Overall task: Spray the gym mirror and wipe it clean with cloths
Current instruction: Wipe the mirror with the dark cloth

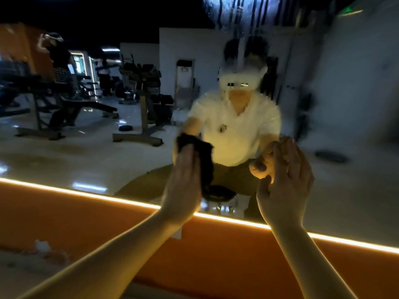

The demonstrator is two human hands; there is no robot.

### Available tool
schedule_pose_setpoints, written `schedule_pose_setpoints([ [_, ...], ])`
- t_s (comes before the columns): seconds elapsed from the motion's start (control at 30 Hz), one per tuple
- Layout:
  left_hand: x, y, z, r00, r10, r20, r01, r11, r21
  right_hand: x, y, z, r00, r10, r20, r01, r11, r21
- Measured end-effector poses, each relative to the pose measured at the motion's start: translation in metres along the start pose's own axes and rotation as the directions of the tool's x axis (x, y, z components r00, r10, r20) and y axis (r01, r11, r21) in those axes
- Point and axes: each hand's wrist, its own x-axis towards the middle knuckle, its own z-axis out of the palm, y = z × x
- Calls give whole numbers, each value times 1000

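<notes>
GYM MIRROR, CLOSE UP: A person w/ bare forearms works at a mirror [345,104] that fills the upper part of the frame. The left hand [183,180], at centre frame, presses a dark cloth [205,160] against the glass. Its fingers look straight, and the thumb is hidden behind the fabric, which hangs down on the right side of the hand. The right hand [287,182], just right of centre, is raised beside it w/ fingers loosely spread & holding nothing. Its fingertips meet their own reflection, but whether they touch the glass can't be told. The two hands are apart, w/ the cloth between them. The glass at upper right looks hazy, and streaks run down at top centre. Reflected at centre frame is the person [235,130], crouched, in a white shirt & white headset. Reflected gym machines [64,100] stand at upper left, and a dark disc [125,127] lies on the pale floor near them. A black stool [218,194] shows low at centre, below the cloth. A glowing light strip [86,192] runs along the mirror's bottom edge, from mid-left down to lower right. Below it an orange wall panel [64,216] spans the lower frame. A pale, blurred lump [43,246] sits at lower left; what it is can't be told.
</notes>
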Motion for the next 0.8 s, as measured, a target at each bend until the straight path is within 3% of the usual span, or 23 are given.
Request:
schedule_pose_setpoints([
  [0.17,40,87,45,948,308,73,-309,951,-1,8,10,-6,997,-29,-69,34,997,70],
  [0.33,57,7,16,817,561,134,-577,783,233,19,3,-8,993,42,-112,-23,986,164],
  [0.5,68,-95,-59,912,384,148,-411,831,374,20,-9,-3,984,93,-154,-65,981,183],
  [0.57,70,-113,-78,959,274,75,-281,878,387,22,-10,-3,982,100,-158,-72,982,176],
  [0.7,83,-93,-75,988,6,-155,33,968,250,32,-8,-7,976,131,-174,-96,976,193],
  [0.8,96,-54,-53,982,4,-189,18,993,113,41,-5,-11,979,131,-154,-95,970,222],
])
